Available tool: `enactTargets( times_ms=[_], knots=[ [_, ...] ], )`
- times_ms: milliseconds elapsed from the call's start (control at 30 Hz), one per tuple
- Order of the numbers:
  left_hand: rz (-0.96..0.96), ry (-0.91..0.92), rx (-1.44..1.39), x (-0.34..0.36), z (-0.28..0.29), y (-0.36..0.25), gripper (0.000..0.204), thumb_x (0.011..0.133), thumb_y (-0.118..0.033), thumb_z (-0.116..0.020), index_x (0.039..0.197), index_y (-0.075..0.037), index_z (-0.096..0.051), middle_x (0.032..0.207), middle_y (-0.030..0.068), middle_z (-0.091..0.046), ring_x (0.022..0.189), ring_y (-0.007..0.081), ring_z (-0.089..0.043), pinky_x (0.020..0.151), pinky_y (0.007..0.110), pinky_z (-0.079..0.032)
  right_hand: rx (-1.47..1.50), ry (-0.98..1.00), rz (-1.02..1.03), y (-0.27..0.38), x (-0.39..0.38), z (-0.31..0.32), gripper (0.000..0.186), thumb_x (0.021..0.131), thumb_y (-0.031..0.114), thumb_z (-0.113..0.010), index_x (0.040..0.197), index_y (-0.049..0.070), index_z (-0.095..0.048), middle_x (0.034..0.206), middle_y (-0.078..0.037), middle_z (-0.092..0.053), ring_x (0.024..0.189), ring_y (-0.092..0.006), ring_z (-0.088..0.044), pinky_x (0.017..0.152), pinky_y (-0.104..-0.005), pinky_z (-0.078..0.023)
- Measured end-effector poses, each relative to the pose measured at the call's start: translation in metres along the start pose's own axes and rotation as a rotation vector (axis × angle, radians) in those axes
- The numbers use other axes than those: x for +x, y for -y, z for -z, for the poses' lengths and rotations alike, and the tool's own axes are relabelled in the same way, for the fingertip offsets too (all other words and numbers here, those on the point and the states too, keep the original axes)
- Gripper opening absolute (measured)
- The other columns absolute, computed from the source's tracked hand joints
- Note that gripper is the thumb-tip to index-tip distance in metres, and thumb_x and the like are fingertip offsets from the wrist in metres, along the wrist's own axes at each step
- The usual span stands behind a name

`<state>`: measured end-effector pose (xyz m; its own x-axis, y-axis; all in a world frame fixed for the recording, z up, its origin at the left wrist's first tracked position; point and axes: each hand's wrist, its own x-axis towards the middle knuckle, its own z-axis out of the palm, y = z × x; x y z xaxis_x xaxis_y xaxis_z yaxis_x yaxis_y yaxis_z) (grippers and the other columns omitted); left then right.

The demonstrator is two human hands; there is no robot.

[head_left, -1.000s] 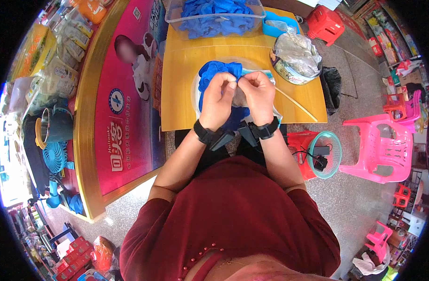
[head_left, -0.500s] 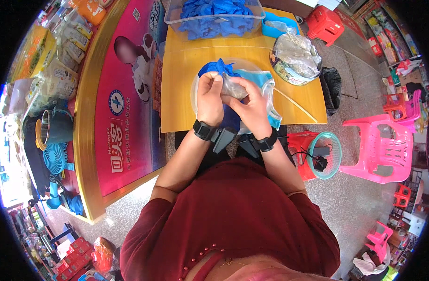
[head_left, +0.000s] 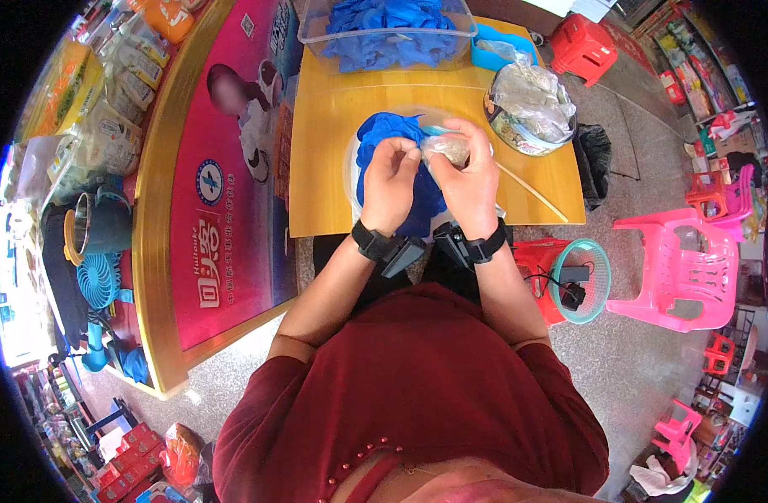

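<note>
Over the wooden table, my right hand point(head_left: 472, 189) has its thumb and fingers closed around a crumpled clear plastic bag point(head_left: 448, 149). Next to it, my left hand point(head_left: 389, 189) is closed in a pinch at the bag's left edge. Whether the left fingertips hold the bag or a small bit of something is hidden. Beneath both hands lies blue fabric point(head_left: 386, 130), bunched and partly covered by the fingers. It rests in a shallow whitish basin point(head_left: 351, 172), whose far rim shows behind the hands. Both wrists wear black straps with small black devices.
A clear bin point(head_left: 307, 38) full of blue pieces stands at the table's far side. Right of it are a blue tray point(head_left: 485, 57) and a round tin point(head_left: 518, 134) stuffed with clear plastic. A thin stick point(head_left: 535, 194) lies on the table point(head_left: 321, 189). A pink chair point(head_left: 682, 268) stands to the right.
Both hands have shifted slightly right, taking the clear bag along. More blue fabric now shows below and left of the hands, and the light-blue piece in the basin is mostly covered.
</note>
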<state>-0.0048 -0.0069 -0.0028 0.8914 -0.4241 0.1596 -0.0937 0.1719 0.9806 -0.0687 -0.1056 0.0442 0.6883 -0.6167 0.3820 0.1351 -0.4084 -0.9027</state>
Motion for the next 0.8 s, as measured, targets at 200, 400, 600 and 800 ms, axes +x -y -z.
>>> enactTargets(
  times_ms=[200,400,600,800],
  knots=[
    [0.044,0.000,-0.207,-0.001,-0.002,-0.010,0.010,0.094,-0.006,-0.053,0.104,-0.002,-0.052,0.090,0.0008,-0.057,0.079,0.0089,-0.053,0.073,0.023,-0.046,0.518,0.247,-0.185,-0.009,0.003,0.008,0.026,0.082,0.004,-0.066,0.107,0.004,-0.060,0.101,-0.005,-0.064,0.085,-0.0092,-0.060,0.071,-0.0235,-0.048],
    [0.052,0.004,-0.253,-0.003,-0.004,-0.015,0.011,0.095,-0.006,-0.052,0.105,-0.002,-0.052,0.092,0.0019,-0.057,0.081,0.0092,-0.053,0.075,0.024,-0.046,0.191,0.144,-0.051,-0.028,0.007,0.004,0.023,0.083,0.007,-0.067,0.104,0.003,-0.062,0.090,-0.003,-0.065,0.079,-0.0081,-0.058,0.070,-0.0234,-0.047],
    [0.066,0.144,-0.262,-0.007,-0.004,-0.012,0.010,0.095,-0.008,-0.052,0.104,-0.004,-0.053,0.094,0.0001,-0.056,0.085,0.0090,-0.054,0.078,0.024,-0.046,0.061,0.232,-0.267,-0.018,0.013,0.011,0.019,0.079,0.011,-0.068,0.094,0.002,-0.061,0.082,-0.004,-0.063,0.075,-0.0101,-0.058,0.069,-0.0248,-0.048],
    [0.157,0.051,-0.376,-0.005,-0.008,-0.010,0.008,0.095,-0.008,-0.052,0.102,-0.004,-0.052,0.088,0.0001,-0.055,0.077,0.0087,-0.052,0.070,0.023,-0.045,0.149,0.077,-0.135,-0.010,0.005,0.006,0.027,0.079,0.003,-0.066,0.103,0.001,-0.053,0.097,-0.008,-0.065,0.084,-0.0105,-0.059,0.074,-0.0253,-0.048]
  ],
)
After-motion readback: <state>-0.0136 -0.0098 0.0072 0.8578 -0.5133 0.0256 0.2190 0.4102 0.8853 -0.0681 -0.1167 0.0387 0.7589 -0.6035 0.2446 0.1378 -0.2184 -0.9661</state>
